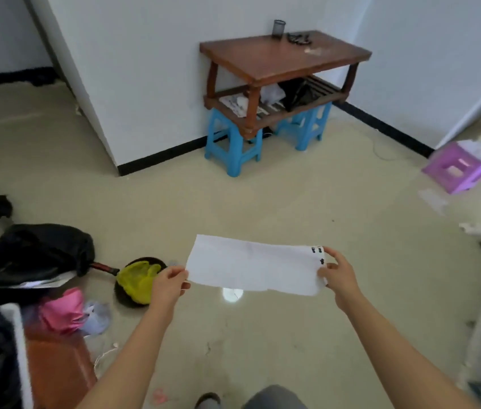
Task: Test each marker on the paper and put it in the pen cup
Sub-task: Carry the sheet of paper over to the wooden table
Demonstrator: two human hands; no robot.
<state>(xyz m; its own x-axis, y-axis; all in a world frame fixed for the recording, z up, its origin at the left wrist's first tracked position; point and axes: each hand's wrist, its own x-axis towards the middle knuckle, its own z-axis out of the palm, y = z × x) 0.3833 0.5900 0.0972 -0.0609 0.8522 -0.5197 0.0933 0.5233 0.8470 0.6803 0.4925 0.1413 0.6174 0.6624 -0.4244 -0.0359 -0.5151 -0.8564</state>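
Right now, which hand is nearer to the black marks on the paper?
Right. The right hand pinches the paper at the end bearing the black marks, directly beside them; the left hand holds the opposite, blank end.

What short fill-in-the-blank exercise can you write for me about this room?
1. The left hand and the right hand hold a white ____.
2. The dark pen ____ stands on the wooden table.
3. The table rests on two ____ stools.
Missing words: paper; cup; blue.
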